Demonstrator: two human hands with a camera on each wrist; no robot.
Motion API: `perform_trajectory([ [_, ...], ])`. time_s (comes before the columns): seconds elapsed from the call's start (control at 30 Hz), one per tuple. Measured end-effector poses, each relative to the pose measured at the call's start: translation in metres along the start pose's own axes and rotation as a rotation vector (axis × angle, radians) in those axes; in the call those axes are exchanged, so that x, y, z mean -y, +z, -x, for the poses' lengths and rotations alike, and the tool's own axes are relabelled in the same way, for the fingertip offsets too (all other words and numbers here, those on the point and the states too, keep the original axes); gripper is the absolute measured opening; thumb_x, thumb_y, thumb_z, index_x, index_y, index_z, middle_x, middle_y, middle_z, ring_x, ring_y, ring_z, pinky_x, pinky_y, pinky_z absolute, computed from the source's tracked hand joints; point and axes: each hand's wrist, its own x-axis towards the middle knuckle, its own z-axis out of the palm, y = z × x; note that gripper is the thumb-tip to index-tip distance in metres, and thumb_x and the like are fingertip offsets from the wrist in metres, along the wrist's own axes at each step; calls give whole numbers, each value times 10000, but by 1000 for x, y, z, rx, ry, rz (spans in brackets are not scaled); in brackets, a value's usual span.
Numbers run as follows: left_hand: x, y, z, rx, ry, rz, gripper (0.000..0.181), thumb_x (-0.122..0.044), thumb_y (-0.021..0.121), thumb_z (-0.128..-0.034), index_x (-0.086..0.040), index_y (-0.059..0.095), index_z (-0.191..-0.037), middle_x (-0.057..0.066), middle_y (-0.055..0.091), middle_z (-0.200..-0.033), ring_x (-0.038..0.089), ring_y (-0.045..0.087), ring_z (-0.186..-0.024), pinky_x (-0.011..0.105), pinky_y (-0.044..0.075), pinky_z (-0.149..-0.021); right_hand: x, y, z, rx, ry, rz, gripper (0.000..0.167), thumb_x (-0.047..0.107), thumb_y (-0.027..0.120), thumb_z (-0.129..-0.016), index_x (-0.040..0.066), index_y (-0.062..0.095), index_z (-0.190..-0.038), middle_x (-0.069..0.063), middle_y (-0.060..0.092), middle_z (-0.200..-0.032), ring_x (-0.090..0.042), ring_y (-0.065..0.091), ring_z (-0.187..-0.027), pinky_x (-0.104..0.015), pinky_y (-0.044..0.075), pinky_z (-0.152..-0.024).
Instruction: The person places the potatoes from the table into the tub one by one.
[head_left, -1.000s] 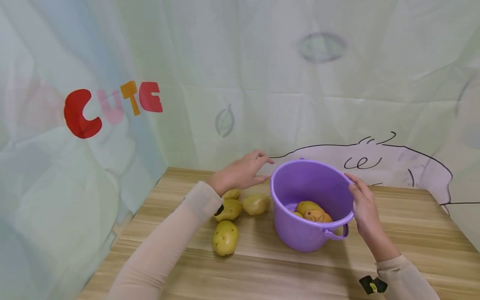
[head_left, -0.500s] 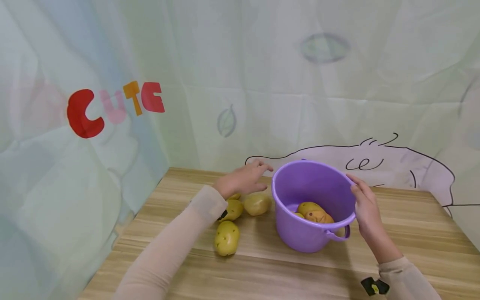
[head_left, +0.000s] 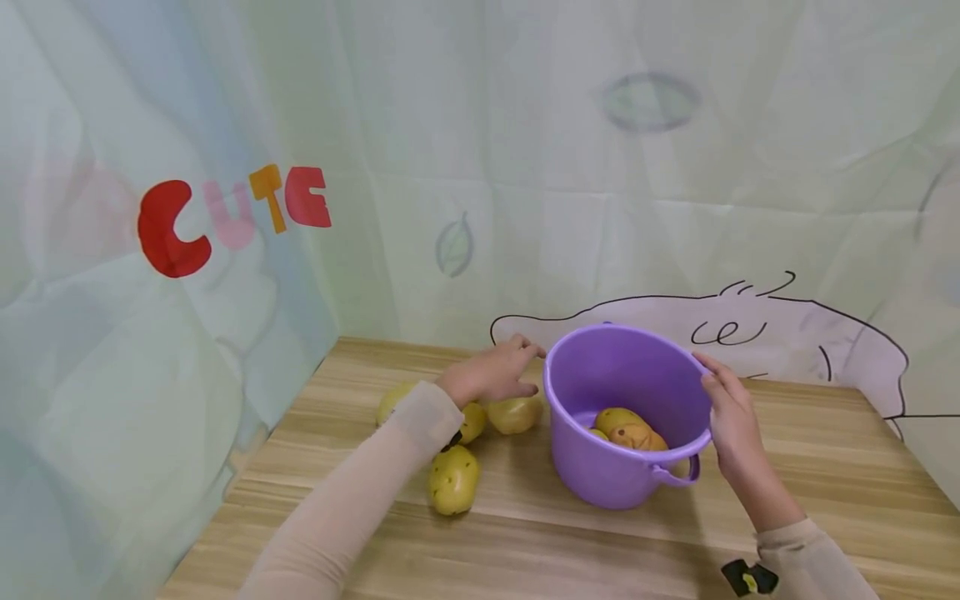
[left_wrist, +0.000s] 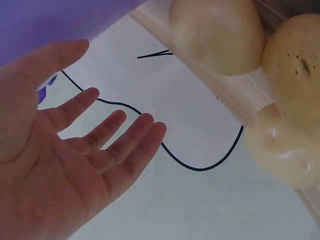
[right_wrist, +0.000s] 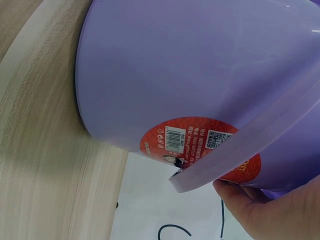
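My left hand (head_left: 491,372) is empty, fingers apart and slightly bent, just left of the purple bucket (head_left: 603,467) and above a pale potato (head_left: 514,414). The left wrist view shows the palm and loose fingers of that hand (left_wrist: 85,150) beside several potatoes (left_wrist: 217,35). At the right side of the bucket, my right hand (head_left: 735,425) grips the rim. Inside lie a few potatoes (head_left: 618,418), one browner. In the right wrist view, the thumb and part of the right hand (right_wrist: 275,210) show against the bucket wall (right_wrist: 160,65), beside its handle (right_wrist: 250,135).
On the wooden table (head_left: 555,558), more potatoes lie left of the bucket, one nearest the front (head_left: 453,480) and another (head_left: 392,403) partly behind the left sleeve. A printed curtain (head_left: 525,167) stands behind and along the left side.
My left hand has lowered and shifted slightly right, over the pale potato. A potato left of the sleeve has come into sight. The bucket and right hand have stayed nearly still.
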Motion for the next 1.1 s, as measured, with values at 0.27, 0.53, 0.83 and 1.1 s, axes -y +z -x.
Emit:
perform_trajectory([
  [0.27, -1, 8, -5, 8, -23, -2, 649, -295, 653, -974, -115, 370, -1530, 151, 397, -1480, 288, 447, -1332, 444, 413, -1065, -2, 0, 0, 1, -7, -17, 488, 208, 239, -1097, 11, 340, -1532, -208, 381, -1509, -260, 427, -1220, -337, 352, -992],
  [0.53, 1, 16, -8, 13, -2, -12, 663, -293, 672, -964, -62, 386, -1515, 181, 441, -1418, 296, 492, -1274, 420, 418, -1062, -2, 0, -1, -9, -15, -9, 486, 208, 250, -1096, 1, 352, -1523, -205, 386, -1509, -268, 414, -1240, -323, 340, -994],
  [0.83, 3, 22, -11, 20, -25, -25, 638, -299, 680, -955, -91, 425, -1501, 190, 458, -1422, 321, 476, -1283, 465, 413, -1059, -3, -1, -1, 3, -16, -8, 486, 211, 247, -1097, 9, 351, -1527, -206, 375, -1516, -273, 407, -1248, -349, 340, -1011],
  [1.1, 4, 30, -15, 19, -13, -6, 669, -273, 702, -940, -112, 408, -1519, 194, 470, -1422, 314, 473, -1299, 450, 401, -1070, -3, -1, -1, 8, -29, 0, 491, 222, 247, -1098, -1, 349, -1524, -216, 383, -1498, -254, 422, -1225, -326, 356, -986],
])
